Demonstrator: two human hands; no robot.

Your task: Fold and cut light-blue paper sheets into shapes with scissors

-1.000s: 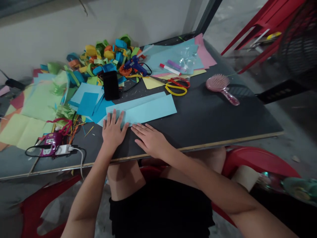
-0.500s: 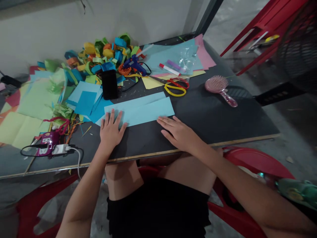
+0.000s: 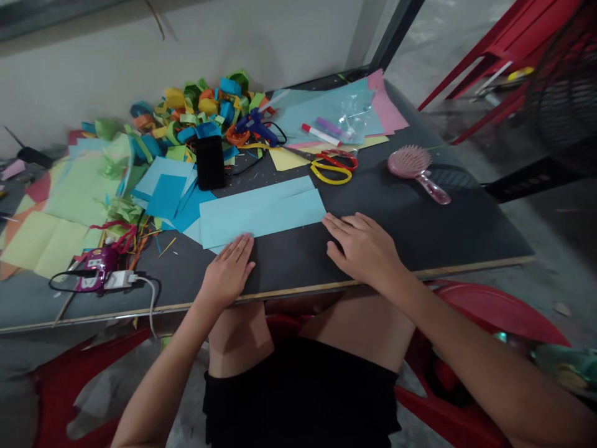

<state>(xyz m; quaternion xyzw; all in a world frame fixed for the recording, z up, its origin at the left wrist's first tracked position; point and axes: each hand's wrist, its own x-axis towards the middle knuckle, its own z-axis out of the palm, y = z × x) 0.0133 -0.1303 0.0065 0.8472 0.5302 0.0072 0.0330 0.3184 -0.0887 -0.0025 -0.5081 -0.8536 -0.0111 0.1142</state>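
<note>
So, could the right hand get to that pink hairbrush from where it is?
Probably yes: the right hand rests by the light blue paper's right end, gripping nothing, and only tabletop shows between it and the pink hairbrush.

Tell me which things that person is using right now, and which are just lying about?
In use:
- light blue folded paper
- left hand, fingers at the paper's near edge
- right hand, fingertips by its right near corner

Lying about, it seems:
- scissors (maybe a tool for the paper, but untouched)
- glue gun
- white marker
- hairbrush
</note>
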